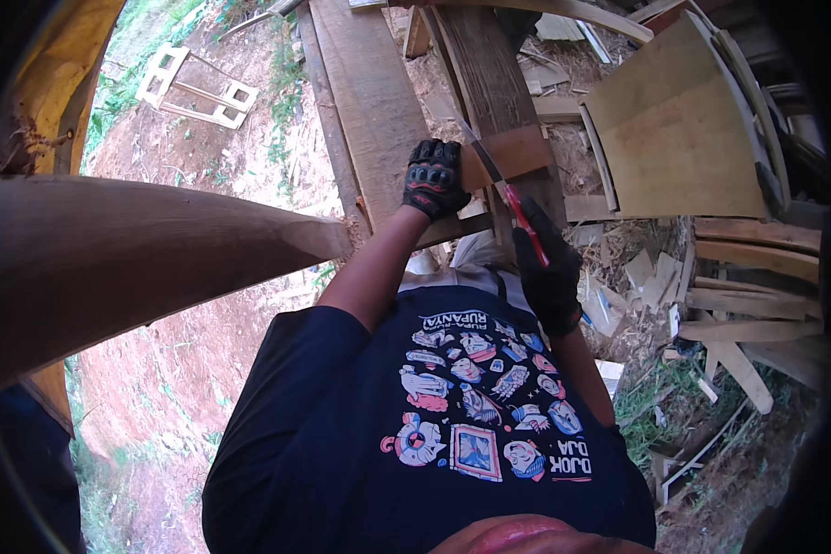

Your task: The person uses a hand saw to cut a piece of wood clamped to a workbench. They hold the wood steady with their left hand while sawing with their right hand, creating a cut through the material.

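A short brown piece of board (523, 153) lies crosswise over the planks of a wooden bench (369, 83). My left hand (434, 180), in a black glove with knuckle guards, is closed at the left end of that board and holds it down. In my right hand (549, 272), also gloved in black, is the red handle of a handsaw (482, 159). Its blade slants away to the upper left, across the board. The glove hides part of the handle, and I cannot tell how deep the teeth sit in the wood.
A thick wooden post (157, 258) reaches in from the left toward the bench. On the right stand a plywood sheet (679, 129) and a stack of planks (757, 268). Offcuts (656, 277) litter the ground, and a small wooden frame (198, 88) lies on the soil at the far left.
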Demonstrator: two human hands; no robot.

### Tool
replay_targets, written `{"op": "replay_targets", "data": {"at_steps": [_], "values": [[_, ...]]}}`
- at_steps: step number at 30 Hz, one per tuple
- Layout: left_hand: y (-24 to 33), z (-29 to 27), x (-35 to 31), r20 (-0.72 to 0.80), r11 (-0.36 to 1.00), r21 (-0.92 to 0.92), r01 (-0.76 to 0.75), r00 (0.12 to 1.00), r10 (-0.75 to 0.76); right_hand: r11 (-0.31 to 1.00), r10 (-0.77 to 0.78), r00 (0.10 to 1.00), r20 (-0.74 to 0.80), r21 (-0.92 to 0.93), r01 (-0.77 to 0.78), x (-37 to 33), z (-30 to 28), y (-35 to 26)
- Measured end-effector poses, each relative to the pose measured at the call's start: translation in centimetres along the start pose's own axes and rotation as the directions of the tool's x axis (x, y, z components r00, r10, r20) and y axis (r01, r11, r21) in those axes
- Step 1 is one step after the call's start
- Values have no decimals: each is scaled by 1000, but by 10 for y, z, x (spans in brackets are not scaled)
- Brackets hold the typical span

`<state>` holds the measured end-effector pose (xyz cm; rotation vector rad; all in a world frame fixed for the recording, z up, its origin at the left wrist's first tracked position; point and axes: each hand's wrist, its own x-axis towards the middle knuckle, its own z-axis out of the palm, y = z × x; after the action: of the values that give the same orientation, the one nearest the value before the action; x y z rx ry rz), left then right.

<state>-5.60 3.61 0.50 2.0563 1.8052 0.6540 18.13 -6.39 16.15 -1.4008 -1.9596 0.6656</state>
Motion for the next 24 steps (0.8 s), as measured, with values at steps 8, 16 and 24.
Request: {"op": "replay_targets", "data": {"at_steps": [8, 16, 24], "values": [[-3, 4, -1, -29, 995, 0, -100, 995, 99, 994, -105, 994, 19, -15, 105, 54, 33, 7], [7, 13, 12, -159, 998, 13, 67, 985, -64, 998, -45, 998, 33, 54, 43, 78, 34, 20], [2, 15, 10, -123, 996, 12, 90, 988, -88, 998, -3, 995, 104, -69, 10, 31, -51, -11]]}}
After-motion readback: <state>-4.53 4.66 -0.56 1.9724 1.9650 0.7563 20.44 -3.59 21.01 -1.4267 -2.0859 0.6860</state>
